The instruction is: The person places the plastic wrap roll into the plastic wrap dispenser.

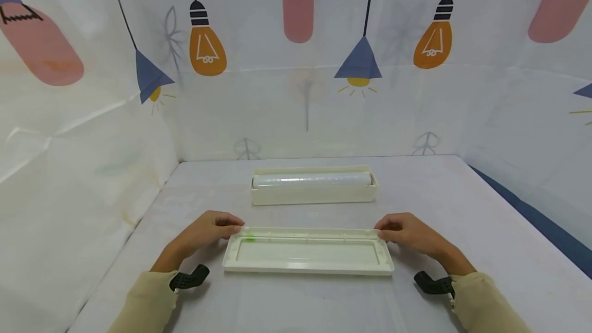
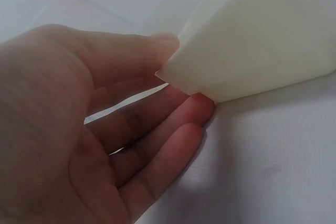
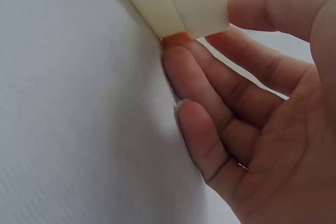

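A long cream plastic lid (image 1: 307, 255) lies across the table before me, its hollow side facing up and a small green mark near its left end. My left hand (image 1: 210, 231) pinches the far left corner between thumb and fingers. At the far right corner, my right hand (image 1: 409, 231) does the same. In the left wrist view the thumb presses one face of the lid (image 2: 262, 40), with fingertips under its edge. The right wrist view shows fingertips beneath the lid's end (image 3: 202, 3), the other fingers close to the tabletop.
Behind the lid stands a matching cream box (image 1: 314, 196) with a roll of clear plastic film (image 1: 312, 179) inside. A white cloth covers the table (image 1: 300, 302). Printed curtains (image 1: 259, 112) hang at the back and both sides. Each wrist carries a black camera mount (image 1: 189, 277).
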A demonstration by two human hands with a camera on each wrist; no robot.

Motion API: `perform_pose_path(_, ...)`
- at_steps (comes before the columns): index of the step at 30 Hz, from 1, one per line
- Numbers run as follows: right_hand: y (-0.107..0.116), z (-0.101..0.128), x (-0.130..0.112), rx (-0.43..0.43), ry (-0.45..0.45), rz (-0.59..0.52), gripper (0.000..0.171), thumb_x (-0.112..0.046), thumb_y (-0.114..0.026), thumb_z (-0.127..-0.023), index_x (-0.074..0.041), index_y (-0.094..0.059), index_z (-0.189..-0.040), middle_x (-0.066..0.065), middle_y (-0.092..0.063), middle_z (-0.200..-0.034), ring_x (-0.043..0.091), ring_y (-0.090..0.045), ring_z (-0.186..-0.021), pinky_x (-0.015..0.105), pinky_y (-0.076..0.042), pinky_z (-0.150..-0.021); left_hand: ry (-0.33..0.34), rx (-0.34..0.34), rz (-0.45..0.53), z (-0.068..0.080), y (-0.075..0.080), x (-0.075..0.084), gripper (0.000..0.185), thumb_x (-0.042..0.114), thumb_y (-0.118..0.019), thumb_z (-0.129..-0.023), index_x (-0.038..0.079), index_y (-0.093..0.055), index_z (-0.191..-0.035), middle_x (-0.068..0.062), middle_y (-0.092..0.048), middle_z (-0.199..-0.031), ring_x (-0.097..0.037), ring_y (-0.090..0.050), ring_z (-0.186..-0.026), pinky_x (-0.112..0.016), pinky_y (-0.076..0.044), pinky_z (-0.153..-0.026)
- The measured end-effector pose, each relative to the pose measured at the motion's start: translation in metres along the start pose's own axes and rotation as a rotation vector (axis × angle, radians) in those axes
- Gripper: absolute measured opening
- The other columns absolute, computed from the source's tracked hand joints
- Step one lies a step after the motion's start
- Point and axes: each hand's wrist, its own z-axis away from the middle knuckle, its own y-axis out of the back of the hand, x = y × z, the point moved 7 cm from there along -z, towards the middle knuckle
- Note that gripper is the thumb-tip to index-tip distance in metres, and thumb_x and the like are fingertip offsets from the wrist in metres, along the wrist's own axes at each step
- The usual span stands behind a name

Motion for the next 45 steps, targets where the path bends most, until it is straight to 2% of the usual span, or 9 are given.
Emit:
perform_pose_path(7, 0.000, -0.002, 0.002, 0.064, -0.006, 0.017, 0.018, -0.020, -0.065, -0.097, -0.005, -0.070, -0.107, 0.005, -0.070, -0.098, 0.021, -0.059, -0.084, 0.030, -0.047, -0.069, -0.001, 0.046, -0.015, -0.003, 0.000, 0.001, 0.032, 0.032, -0.070, -0.095, 0.009, -0.074, -0.117, -0.003, -0.070, -0.112, -0.020, -0.063, -0.091, -0.036, -0.049, -0.078)
perform_pose_path(13, 0.003, -0.003, 0.009, 0.144, -0.070, 0.000, 0.016, -0.021, -0.065, -0.097, -0.009, -0.071, -0.105, 0.004, -0.069, -0.099, 0.022, -0.060, -0.088, 0.033, -0.050, -0.072, -0.018, 0.093, -0.009, -0.006, -0.002, 0.000, 0.030, 0.029, -0.071, -0.095, 0.008, -0.074, -0.115, -0.004, -0.071, -0.109, -0.020, -0.063, -0.086, -0.035, -0.051, -0.073)
perform_pose_path(18, 0.005, 0.000, 0.012, 0.234, -0.101, -0.051, 0.023, -0.026, -0.063, -0.100, -0.007, -0.072, -0.110, 0.006, -0.070, -0.107, 0.023, -0.066, -0.095, 0.036, -0.055, -0.079, -0.030, 0.113, 0.022, -0.007, -0.004, 0.002, 0.034, 0.032, -0.068, -0.097, 0.008, -0.072, -0.121, -0.005, -0.070, -0.115, -0.019, -0.066, -0.089, -0.034, -0.052, -0.076)
perform_pose_path(21, 0.006, 0.000, 0.013, 0.267, -0.107, -0.059, 0.027, -0.029, -0.064, -0.100, -0.007, -0.072, -0.111, 0.006, -0.070, -0.107, 0.022, -0.067, -0.094, 0.035, -0.056, -0.079, -0.035, 0.131, 0.062, -0.007, -0.003, 0.002, 0.034, 0.031, -0.067, -0.098, 0.007, -0.071, -0.123, -0.007, -0.069, -0.118, -0.020, -0.065, -0.093, -0.034, -0.053, -0.077)
perform_pose_path(27, 0.006, -0.003, 0.013, 0.280, -0.116, -0.102, 0.027, -0.026, -0.065, -0.099, -0.003, -0.070, -0.112, 0.010, -0.070, -0.108, 0.023, -0.068, -0.092, 0.032, -0.058, -0.075, -0.015, 0.171, 0.091, -0.006, 0.000, 0.003, 0.034, 0.027, -0.064, -0.100, 0.007, -0.069, -0.126, -0.010, -0.065, -0.126, -0.022, -0.061, -0.104, -0.035, -0.056, -0.079)
perform_pose_path(35, 0.010, -0.001, 0.005, 0.345, -0.096, -0.154, 0.029, -0.024, -0.064, -0.100, 0.001, -0.070, -0.114, 0.014, -0.069, -0.112, 0.021, -0.067, -0.094, 0.032, -0.058, -0.073, 0.009, 0.217, 0.192, -0.010, 0.002, 0.000, 0.051, 0.041, -0.067, -0.097, 0.003, -0.064, -0.131, -0.012, -0.062, -0.131, -0.026, -0.060, -0.115, -0.037, -0.056, -0.088)
perform_pose_path(40, 0.009, 0.000, 0.002, 0.360, -0.087, -0.220, 0.032, -0.024, -0.066, -0.099, 0.004, -0.068, -0.115, 0.016, -0.069, -0.112, 0.022, -0.069, -0.095, 0.032, -0.059, -0.075, 0.017, 0.272, 0.243, -0.009, 0.005, 0.003, 0.053, 0.040, -0.067, -0.097, -0.001, -0.062, -0.131, -0.014, -0.061, -0.132, -0.028, -0.056, -0.120, -0.037, -0.055, -0.090)
perform_pose_path(45, 0.011, 0.001, 0.001, 0.380, -0.068, -0.256, 0.033, -0.023, -0.068, -0.098, 0.006, -0.068, -0.114, 0.018, -0.068, -0.113, 0.021, -0.069, -0.095, 0.033, -0.059, -0.075, 0.040, 0.289, 0.298, -0.009, 0.004, 0.003, 0.057, 0.044, -0.067, -0.096, 0.001, -0.062, -0.132, -0.013, -0.059, -0.135, -0.027, -0.053, -0.125, -0.038, -0.053, -0.095)
